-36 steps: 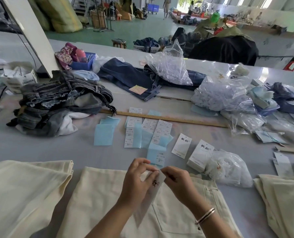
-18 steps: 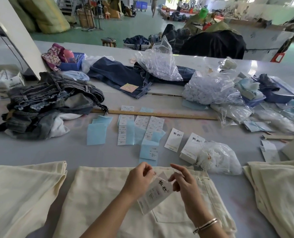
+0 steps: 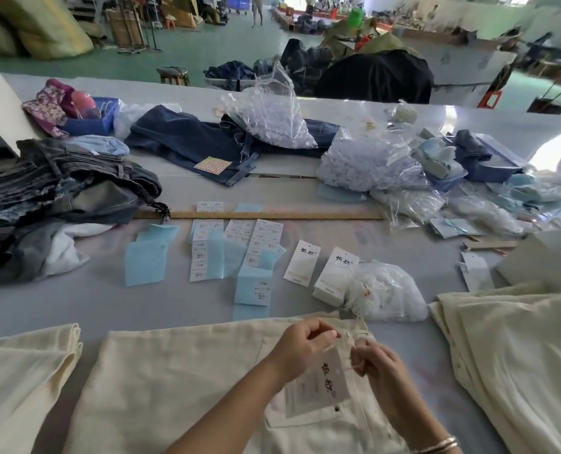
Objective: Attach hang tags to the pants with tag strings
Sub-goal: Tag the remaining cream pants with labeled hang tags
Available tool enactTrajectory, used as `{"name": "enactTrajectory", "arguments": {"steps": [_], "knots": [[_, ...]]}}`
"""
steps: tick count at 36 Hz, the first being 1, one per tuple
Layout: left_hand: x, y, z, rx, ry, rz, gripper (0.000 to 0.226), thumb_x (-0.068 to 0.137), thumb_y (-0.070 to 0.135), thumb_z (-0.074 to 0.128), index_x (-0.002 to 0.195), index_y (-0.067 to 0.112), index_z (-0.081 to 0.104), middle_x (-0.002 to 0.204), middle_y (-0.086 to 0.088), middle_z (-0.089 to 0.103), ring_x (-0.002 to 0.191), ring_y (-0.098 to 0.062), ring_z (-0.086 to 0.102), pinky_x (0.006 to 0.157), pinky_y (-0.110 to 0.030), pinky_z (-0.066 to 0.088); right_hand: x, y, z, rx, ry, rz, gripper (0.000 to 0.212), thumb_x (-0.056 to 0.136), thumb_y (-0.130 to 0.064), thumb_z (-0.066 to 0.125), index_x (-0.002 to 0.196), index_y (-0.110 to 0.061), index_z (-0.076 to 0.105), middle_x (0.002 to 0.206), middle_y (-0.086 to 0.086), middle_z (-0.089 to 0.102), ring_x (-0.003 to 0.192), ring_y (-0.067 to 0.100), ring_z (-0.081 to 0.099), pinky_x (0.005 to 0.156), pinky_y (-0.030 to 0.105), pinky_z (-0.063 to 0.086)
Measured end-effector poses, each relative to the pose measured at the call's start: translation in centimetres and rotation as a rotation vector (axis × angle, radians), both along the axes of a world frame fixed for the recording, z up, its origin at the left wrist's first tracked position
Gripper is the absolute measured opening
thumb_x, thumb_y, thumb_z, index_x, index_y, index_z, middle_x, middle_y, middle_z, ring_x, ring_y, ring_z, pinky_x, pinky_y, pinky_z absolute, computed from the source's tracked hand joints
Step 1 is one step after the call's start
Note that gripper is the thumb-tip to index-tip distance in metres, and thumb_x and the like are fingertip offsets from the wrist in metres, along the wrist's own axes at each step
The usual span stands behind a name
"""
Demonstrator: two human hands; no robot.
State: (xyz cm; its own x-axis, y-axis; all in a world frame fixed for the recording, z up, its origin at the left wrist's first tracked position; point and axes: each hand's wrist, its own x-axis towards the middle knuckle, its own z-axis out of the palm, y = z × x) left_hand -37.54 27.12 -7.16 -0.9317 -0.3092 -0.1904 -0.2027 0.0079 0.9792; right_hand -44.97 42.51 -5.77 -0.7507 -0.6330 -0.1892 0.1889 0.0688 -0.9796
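Cream pants (image 3: pixel 174 381) lie flat in front of me, waistband toward the far side. Over the waistband, near a belt loop, my left hand (image 3: pixel 302 350) pinches a thin tag string at the top of a white hang tag (image 3: pixel 321 385) with black characters. The tag hangs down over the back pocket. My right hand (image 3: pixel 379 367) pinches the other part of the string just right of the tag. Spare hang tags (image 3: pixel 302 267) and a stack of them (image 3: pixel 333 276) lie beyond, beside a clear bag of tag strings (image 3: pixel 387 296).
Folded cream pants lie at left (image 3: pixel 20 371) and right (image 3: pixel 515 348). Blue and white sticker sheets (image 3: pixel 207 253) and a wooden ruler (image 3: pixel 272 215) cover the middle. Denim piles (image 3: pixel 59 191), dark jeans (image 3: pixel 190 139) and plastic bags (image 3: pixel 364 162) sit farther back.
Both hands moved down and right to the waistband with the tag. The tag now hangs below my fingers, and both hands pinch its string instead of holding the card.
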Motion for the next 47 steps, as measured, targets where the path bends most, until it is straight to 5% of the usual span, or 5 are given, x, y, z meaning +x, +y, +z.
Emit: {"name": "enactTrajectory", "arguments": {"steps": [9,21,31,36,47], "knots": [[-7.8,1.4,-4.2,-0.491,-0.287,-0.096,0.024,0.093,0.026,0.054,0.112,0.02,0.066,0.117,0.0,0.066,0.103,-0.016,0.061,0.09,-0.028,0.049,-7.3,2.1,-4.7,0.48,0.083,-0.104,0.045,0.089,-0.004,0.046,0.046,-0.018,0.046,0.049,-0.004,0.039,0.053,0.014,0.032,0.05,0.023,0.027],[-12.3,2.4,-6.0,-0.842,-0.441,-0.187,0.028,0.093,0.037,0.052,0.109,0.021,0.068,0.117,-0.005,0.063,0.107,-0.028,0.061,0.087,-0.034,0.047,-8.3,-0.5,-7.5,0.786,0.087,-0.057,0.019,0.088,-0.017,0.063,0.07,-0.012,0.065,0.074,0.014,0.068,0.063,0.023,0.06,0.053,0.028,0.046],[-11.0,1.1,-5.9,-0.293,-0.303,-0.154,0.016,0.079,0.037,0.074,0.083,0.028,0.062,0.077,0.013,0.059,0.082,-0.009,0.055,0.081,-0.023,0.045,-7.9,-1.1,-6.5,0.754,0.051,-0.115,0.025,0.087,-0.022,0.064,0.074,-0.002,0.071,0.067,0.013,0.064,0.062,0.023,0.056,0.058,0.029,0.04],[-9.3,0.0,-4.8,-0.106,-0.218,-0.134,0.01,0.09,0.023,0.066,0.096,0.017,0.068,0.079,0.013,0.06,0.081,-0.004,0.054,0.075,-0.013,0.041,-6.3,-1.9,-5.4,0.523,-0.053,-0.27,0.035,0.085,-0.007,0.06,0.051,-0.014,0.055,0.048,0.001,0.046,0.049,0.016,0.039,0.049,0.028,0.03],[-5.0,0.6,-3.8,0.256,-0.097,0.113,0.009,0.089,0.006,0.065,0.094,0.012,0.069,0.09,-0.006,0.07,0.084,-0.014,0.064,0.084,-0.027,0.054,-2.7,-2.5,-4.4,0.276,0.073,-0.265,0.024,0.085,-0.003,0.063,0.063,-0.011,0.07,0.054,-0.002,0.059,0.053,0.011,0.045,0.052,0.026,0.037]]}}
